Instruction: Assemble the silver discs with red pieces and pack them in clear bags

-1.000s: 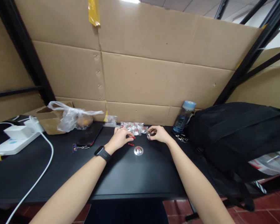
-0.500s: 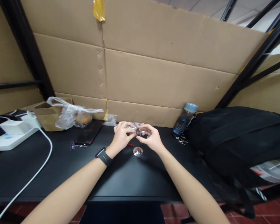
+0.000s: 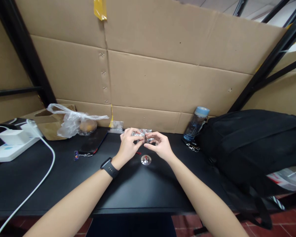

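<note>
My left hand (image 3: 127, 144) and my right hand (image 3: 160, 144) are raised together above the black table (image 3: 138, 184), fingers pinched. Between their fingertips sits a small shiny metal piece (image 3: 145, 140), held by both. Below them, a small silver disc with a red centre (image 3: 146, 160) lies on the table, and a short red loop (image 3: 138, 153) shows by my left hand. Behind the hands lies a pile of small clear bags with similar silver and red parts (image 3: 140, 132). My left wrist wears a black watch (image 3: 108, 163).
A black backpack (image 3: 251, 144) fills the right side, with a blue water bottle (image 3: 196, 124) and keys (image 3: 191, 147) beside it. At the left are a plastic bag with fruit (image 3: 76, 123), a dark phone (image 3: 92, 143), a white power strip (image 3: 10, 144) and cable (image 3: 43, 177). Cardboard walls the back.
Both hands lifted off the table and came together; the right hand brought its small metal piece to the left hand's fingertips. The silver disc stayed put.
</note>
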### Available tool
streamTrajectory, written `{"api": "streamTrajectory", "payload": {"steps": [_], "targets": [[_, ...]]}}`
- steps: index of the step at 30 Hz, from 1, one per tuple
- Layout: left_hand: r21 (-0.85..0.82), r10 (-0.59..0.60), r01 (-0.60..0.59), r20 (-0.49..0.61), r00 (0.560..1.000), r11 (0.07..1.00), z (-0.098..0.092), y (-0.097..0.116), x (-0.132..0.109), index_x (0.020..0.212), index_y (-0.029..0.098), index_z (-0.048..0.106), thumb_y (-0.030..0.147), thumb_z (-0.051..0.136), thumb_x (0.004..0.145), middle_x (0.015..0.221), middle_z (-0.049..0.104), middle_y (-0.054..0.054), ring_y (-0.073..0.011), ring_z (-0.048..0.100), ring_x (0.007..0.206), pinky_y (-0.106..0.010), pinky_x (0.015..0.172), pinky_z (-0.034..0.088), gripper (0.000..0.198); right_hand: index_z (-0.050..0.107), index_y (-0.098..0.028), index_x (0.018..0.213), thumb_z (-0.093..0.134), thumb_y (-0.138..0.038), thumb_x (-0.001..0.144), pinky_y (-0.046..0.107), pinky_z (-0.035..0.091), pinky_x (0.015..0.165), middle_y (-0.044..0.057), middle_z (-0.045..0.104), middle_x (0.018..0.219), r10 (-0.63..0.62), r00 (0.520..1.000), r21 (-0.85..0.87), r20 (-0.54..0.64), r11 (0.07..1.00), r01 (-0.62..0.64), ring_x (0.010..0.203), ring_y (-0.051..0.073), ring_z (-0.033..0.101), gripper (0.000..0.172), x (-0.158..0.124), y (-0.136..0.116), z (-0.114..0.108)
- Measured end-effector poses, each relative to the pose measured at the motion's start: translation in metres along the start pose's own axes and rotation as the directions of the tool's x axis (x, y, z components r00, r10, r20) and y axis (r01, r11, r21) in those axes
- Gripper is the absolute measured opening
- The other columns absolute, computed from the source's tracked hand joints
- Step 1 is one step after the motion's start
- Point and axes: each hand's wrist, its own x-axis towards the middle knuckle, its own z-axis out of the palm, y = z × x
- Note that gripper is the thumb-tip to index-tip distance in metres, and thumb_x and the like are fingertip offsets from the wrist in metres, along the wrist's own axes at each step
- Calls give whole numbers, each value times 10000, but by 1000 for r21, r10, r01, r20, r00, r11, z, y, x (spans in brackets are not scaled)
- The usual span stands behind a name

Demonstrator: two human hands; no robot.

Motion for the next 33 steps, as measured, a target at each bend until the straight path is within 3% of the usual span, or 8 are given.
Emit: {"api": "streamTrajectory", "payload": {"steps": [8, 15, 20, 25, 30, 33], "targets": [[-13, 16, -15, 35, 999, 1000, -1, -3, 2, 837, 299, 778, 299, 687, 885, 1107, 643, -36, -274, 517, 1133, -469, 977, 390, 103, 687, -212, 892, 891, -371, 660, 366, 585, 848, 93, 716, 1159, 16, 1000, 64, -23, 998, -14, 1035, 262, 695, 347, -2, 3, 4], [62, 31, -33, 39, 999, 997, 0, 1, 0, 849, 303, 776, 273, 664, 903, 1110, 639, -47, -289, 495, 1157, -469, 938, 362, 128, 725, -216, 872, 876, -417, 683, 396, 578, 880, 99, 720, 1163, 3, 1000, -16, -22, 1000, -4, 1052, 285, 688, 315, -1, 8, 4], [61, 19, -22, 51, 999, 998, 0, 3, 0, 892, 278, 760, 312, 643, 922, 1116, 622, -53, -277, 506, 1128, -442, 918, 372, 125, 759, -244, 934, 702, -397, 888, 381, 577, 873, 81, 718, 1117, -92, 995, -147, 31, 984, 96, 1011, 250, 689, 170, 0, 6, -3], [55, 28, -33, 85, 996, 998, 2, 2, 0, 902, 256, 738, 329, 592, 952, 1128, 618, -64, -276, 508, 1123, -433, 927, 371, 171, 716, -225, 922, 637, -305, 932, 339, 563, 775, 86, 701, 1084, -218, 973, -355, 82, 905, 233, 968, 232, 674, 113, 0, 1, -6], [33, -24, 20, 116, 993, 999, 0, 0, 0, 1116, 295, 674, 378, 438, 1021, 1177, 612, -55, -256, 520, 1133, -431, 948, 377, 268, 667, -210, 879, 634, -211, 907, 383, 521, 908, 92, 638, 1118, -271, 952, -503, 140, 809, 304, 1079, 245, 615, 43, 1, 3, -7], [55, 25, -40, 240, 971, 998, 4, -6, -1, 1145, 345, 678, 467, 538, 968, 1247, 596, -41, -290, 487, 1191, -469, 982, 366, 257, 648, -215, 886, 629, -170, 897, 413, 481, 986, 89, 606, 1151, -265, 950, -528, 163, 790, 311, 1135, 248, 582, 50, 1, 4, -9]]}}
